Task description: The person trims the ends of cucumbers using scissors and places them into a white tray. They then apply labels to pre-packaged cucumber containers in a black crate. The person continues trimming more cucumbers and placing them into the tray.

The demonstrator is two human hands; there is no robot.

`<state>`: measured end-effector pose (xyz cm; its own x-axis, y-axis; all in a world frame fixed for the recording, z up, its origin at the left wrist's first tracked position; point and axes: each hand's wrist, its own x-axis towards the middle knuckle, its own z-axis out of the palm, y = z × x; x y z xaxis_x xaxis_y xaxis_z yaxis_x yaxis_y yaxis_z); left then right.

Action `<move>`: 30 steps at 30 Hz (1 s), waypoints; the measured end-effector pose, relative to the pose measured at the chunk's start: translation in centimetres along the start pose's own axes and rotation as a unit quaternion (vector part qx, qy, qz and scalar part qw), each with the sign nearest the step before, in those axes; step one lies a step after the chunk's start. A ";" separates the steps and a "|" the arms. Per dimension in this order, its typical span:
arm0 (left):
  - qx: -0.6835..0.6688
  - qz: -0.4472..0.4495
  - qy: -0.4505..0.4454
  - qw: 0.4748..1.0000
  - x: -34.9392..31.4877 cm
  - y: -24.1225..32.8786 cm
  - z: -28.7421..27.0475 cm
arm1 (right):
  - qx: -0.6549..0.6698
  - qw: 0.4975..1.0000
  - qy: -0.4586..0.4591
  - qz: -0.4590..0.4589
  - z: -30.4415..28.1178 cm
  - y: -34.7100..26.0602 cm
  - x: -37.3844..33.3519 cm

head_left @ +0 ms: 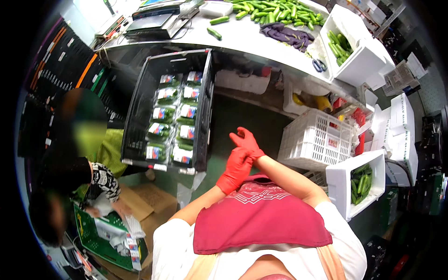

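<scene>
By the black crate (pixel 179 64), red-gloved hands (pixel 234 169) touch; left over right.

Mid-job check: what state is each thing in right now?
Left hand: red-gloved, on the right wrist.
Right hand: red-gloved, fingers apart.
Black crate: open-topped, part filled.
Wrapped packs: labelled, in two columns.
Foam box on the table: open, holding cucumbers.
Lower foam box: open, part filled.
Dark cloth: crumpled.
Scissors: lying down, blades unclear.
Green crate: open-topped.
</scene>
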<state>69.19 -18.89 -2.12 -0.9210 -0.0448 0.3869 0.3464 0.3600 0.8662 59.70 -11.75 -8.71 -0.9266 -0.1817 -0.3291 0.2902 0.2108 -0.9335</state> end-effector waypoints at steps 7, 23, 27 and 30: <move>-0.508 -0.237 -0.060 0.826 4.7 -5.7 1.8 | -0.280 0.957 -0.052 -0.058 -2.5 -0.7 6.5; -0.036 -0.261 -0.170 0.950 18.6 -13.1 5.0 | -0.632 0.419 -0.507 -0.410 -6.4 5.5 21.6; 0.241 -0.221 -0.269 0.906 25.8 -9.1 5.0 | -0.682 0.366 -0.424 -0.471 -6.7 1.0 25.5; 0.381 -0.199 -0.258 0.865 29.7 -10.1 6.6 | -0.709 0.289 -0.336 -0.548 -8.5 1.6 28.6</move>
<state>37.21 -17.69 -1.45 -0.9653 0.0439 -0.2573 -0.0542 0.9306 0.3621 31.62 -8.48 -18.41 0.1179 -0.9311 -0.3452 -0.9217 -0.2320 0.3110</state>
